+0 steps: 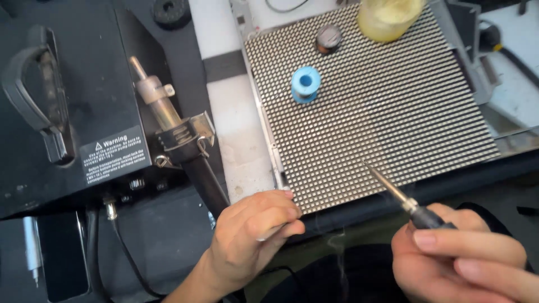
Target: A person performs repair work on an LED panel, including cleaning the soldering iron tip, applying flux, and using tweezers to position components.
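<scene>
The right hand (466, 255) grips a soldering iron (401, 196) by its dark handle, tip resting on the near edge of the dotted grid panel (376, 106). The left hand (252, 235) is curled shut at the panel's near left corner, pinching something thin that I cannot make out. A blue spool (305, 84), a darker spool (328, 38) and a yellowish jar (390, 18) stand on the panel; left of it, a black machine (73, 84) bears a rectangular black warning label (114, 154) with white print.

The right hand (466, 255) holds a soldering iron (401, 193), its tip on the dotted panel (382, 106). The left hand (252, 233) rests curled at the panel's corner. A blue spool (306, 84) sits on the panel.
</scene>
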